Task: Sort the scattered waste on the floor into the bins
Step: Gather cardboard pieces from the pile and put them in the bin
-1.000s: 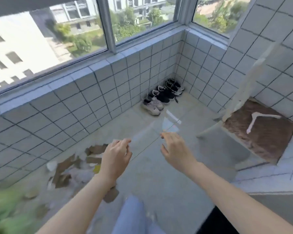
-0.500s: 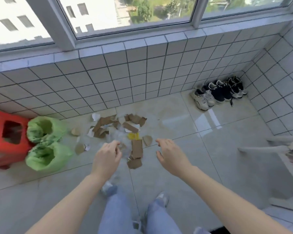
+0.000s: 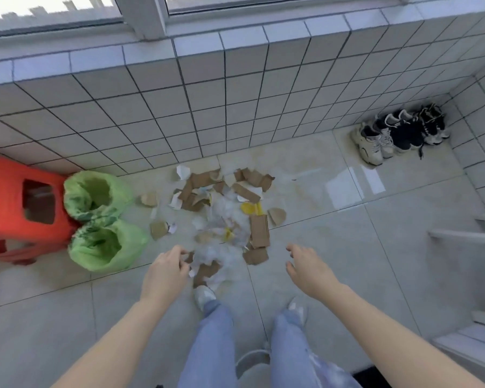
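A heap of waste lies on the tiled floor ahead of my feet: brown cardboard scraps, crumpled clear plastic, white paper bits and a yellow piece. Two bins lined with green bags stand left of it, the far bin and the near bin. My left hand hovers over the near edge of the heap, fingers loosely curled, holding nothing. My right hand hangs to the right of the heap, fingers spread and empty.
A red plastic stool stands behind the bins at the left. Several shoes line the tiled wall at the far right corner. White furniture parts jut in at the right edge. My feet stand just short of the heap.
The view has swung left and down from the shoe corner to the waste heap and bins. Both hands stay held out in front, now lower and nearer the heap.
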`<action>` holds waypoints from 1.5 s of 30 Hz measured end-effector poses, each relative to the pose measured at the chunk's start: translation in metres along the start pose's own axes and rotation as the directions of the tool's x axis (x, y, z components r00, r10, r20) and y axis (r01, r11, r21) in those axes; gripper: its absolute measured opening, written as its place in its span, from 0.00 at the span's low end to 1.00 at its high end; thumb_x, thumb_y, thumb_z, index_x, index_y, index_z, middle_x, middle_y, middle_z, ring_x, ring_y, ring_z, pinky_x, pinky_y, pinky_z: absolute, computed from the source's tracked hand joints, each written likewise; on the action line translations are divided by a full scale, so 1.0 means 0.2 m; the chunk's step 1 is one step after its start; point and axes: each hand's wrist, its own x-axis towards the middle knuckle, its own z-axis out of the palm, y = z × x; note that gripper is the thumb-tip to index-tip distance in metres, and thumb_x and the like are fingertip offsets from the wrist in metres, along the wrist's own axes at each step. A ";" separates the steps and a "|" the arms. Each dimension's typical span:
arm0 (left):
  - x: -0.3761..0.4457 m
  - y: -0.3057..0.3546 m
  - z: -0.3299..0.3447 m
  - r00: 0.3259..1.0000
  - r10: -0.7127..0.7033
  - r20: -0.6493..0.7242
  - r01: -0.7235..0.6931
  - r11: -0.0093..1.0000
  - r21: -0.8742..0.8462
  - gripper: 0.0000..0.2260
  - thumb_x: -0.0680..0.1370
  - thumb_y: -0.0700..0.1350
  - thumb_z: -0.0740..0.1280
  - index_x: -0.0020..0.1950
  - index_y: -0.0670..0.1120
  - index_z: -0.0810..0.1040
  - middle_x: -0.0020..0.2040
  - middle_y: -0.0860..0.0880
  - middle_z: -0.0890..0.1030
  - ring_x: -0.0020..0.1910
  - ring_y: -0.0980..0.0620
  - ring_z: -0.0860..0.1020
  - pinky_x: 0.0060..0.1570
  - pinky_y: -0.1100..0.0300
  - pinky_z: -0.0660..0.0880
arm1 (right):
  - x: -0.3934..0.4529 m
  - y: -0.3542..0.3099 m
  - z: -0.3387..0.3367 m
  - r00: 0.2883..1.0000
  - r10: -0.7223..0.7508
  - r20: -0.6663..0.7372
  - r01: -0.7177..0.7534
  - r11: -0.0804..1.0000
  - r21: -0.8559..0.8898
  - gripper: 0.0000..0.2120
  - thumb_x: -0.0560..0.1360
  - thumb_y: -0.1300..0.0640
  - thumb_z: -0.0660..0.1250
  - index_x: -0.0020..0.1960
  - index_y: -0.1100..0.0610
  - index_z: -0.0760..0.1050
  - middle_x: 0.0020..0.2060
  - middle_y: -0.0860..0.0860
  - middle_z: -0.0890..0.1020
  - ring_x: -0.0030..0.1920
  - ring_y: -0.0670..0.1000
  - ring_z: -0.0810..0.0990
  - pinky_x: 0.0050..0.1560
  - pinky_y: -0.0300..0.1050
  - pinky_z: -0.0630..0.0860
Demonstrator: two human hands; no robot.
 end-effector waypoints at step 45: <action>1.71 -1.82 2.71 0.991 -0.051 -0.124 0.058 0.997 0.055 0.14 0.71 0.41 0.69 0.56 0.47 0.75 0.52 0.49 0.75 0.51 0.46 0.75 0.39 0.52 0.76 | 2.55 0.66 2.45 0.943 -0.211 -0.258 0.189 0.976 -0.107 0.10 0.79 0.53 0.58 0.57 0.55 0.73 0.52 0.50 0.75 0.52 0.54 0.73 0.48 0.45 0.71</action>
